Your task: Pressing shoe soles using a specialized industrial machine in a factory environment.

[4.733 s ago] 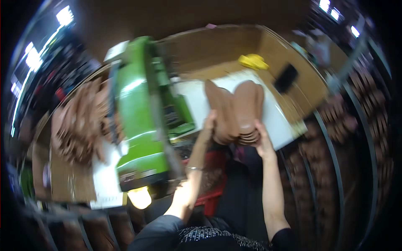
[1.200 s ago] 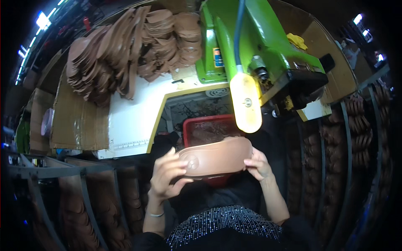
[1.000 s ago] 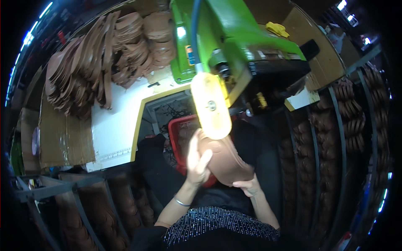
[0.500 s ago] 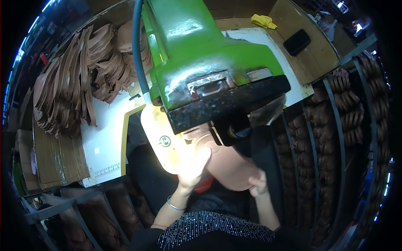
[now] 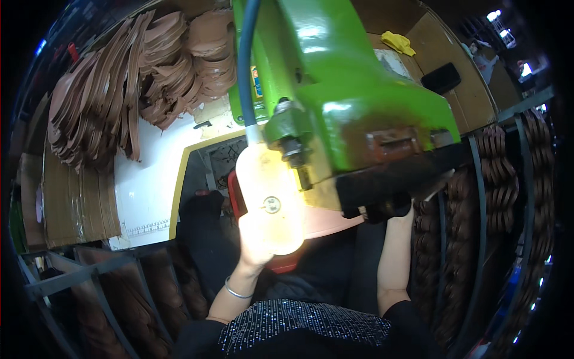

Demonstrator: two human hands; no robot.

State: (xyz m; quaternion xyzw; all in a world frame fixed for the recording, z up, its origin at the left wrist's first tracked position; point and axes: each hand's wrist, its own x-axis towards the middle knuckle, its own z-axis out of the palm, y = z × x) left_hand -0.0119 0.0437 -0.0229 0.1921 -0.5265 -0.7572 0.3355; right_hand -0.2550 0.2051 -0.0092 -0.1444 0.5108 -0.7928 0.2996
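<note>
A flat pinkish-brown sheet piece (image 5: 332,224) shows as a narrow strip below the dark lower edge of the green machine head (image 5: 382,102). To its left is my left hand (image 5: 254,244), partly behind the glowing lamp (image 5: 270,179) and washed out by glare, with its fingers hidden. My right hand (image 5: 403,214) reaches up to the underside of the machine head on the right. Dark parts of the head cover its fingers. Whether either hand grips the piece cannot be made out.
Brown sheet bundles (image 5: 95,102) are heaped at the left beside a white tabletop (image 5: 140,197) with a yellow-edged cutout. A carton (image 5: 472,99) holding a black phone-like object (image 5: 441,78) and a yellow cloth (image 5: 398,43) stand at the far right. Racks (image 5: 475,239) of brown pieces flank me.
My view has shifted, so the machine and lamp sit further right. My right hand has moved up beside the machine head, and most of the sheet piece has gone behind it.
</note>
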